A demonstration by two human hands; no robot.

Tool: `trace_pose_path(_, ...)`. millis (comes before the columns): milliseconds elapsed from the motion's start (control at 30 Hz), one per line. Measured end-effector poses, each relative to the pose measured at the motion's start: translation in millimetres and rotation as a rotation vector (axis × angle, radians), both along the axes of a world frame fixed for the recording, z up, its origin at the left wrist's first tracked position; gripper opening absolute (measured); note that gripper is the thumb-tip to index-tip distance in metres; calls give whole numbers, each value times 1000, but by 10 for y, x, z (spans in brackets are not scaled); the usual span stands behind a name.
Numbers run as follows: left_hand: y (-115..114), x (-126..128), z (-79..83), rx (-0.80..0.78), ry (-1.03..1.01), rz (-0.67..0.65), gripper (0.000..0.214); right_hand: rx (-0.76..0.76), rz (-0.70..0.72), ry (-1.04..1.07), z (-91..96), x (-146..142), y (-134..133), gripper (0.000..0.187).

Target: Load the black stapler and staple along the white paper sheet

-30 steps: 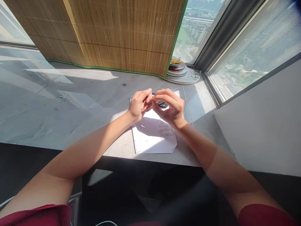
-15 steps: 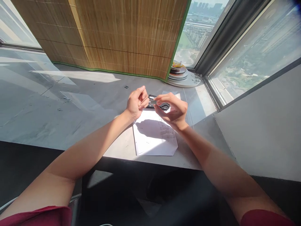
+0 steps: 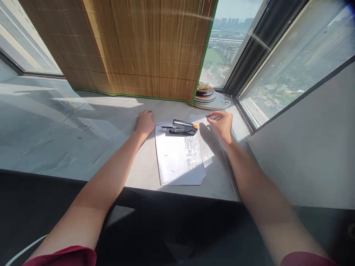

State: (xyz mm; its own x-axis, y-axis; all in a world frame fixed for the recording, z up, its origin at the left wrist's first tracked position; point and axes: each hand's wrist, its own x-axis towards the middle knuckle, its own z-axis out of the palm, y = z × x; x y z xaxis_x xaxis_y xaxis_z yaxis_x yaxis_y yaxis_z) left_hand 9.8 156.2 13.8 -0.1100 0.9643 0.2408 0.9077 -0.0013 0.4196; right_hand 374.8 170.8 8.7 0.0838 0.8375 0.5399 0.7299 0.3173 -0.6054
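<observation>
- Nearest, a red sleeve (image 3: 63,256) is seen on the left arm, with the edge of the pale counter (image 3: 138,171) beyond it.
- On the counter, white paper (image 3: 174,162) is laid, printed or written on along its right side.
- Across the far part of the paper, the stapler (image 3: 184,128) is rested, between the two hands and touched by neither.
- Its long axis is set roughly left to right, across the paper's length. The orange-marked end is pointed toward the right hand, the slim end toward the left. The upper arm appears to be lifted off the thin strip beneath.
- By the left hand (image 3: 145,122), the counter is touched, just beside the slim end, which lies to its right and slightly nearer the body. The fingers are curled; whether anything is grasped cannot be told.
- By the right hand (image 3: 222,122), thumb and forefinger are brought close together; whether anything is pinched cannot be told. The stapler lies to its left, the gap appearing slightly wider than on the left hand's side.
- Farther off, plates (image 3: 205,99) are stacked beside the bamboo blind (image 3: 138,51).
</observation>
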Motion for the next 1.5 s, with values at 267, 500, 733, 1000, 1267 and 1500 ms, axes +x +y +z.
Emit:
trace_pose_path(267,17,-80,-15,-9,51,-2,42,-273,-69,43,-252,170,181,23)
trace_pose_path(500,76,-81,-100,-67,127,-62,58,4,41,10,-140,-101,94,19)
trace_pose_path(733,45,-90,-67,-20,100,-35,45,118,612,-1,-43,-550,-236,28)
trace_pose_path(1000,50,-70,-58,-2,88,-3,31,-46,746,-55,-144,-575,-166,51)
trace_pose_path(1267,19,-54,-30,0,101,-5,26,-109,691,-69,-112,-587,-148,43)
trace_pose_path(1500,20,5,56,72,-30,-106,24,-127,673,-71,-103,-589,-152,43)
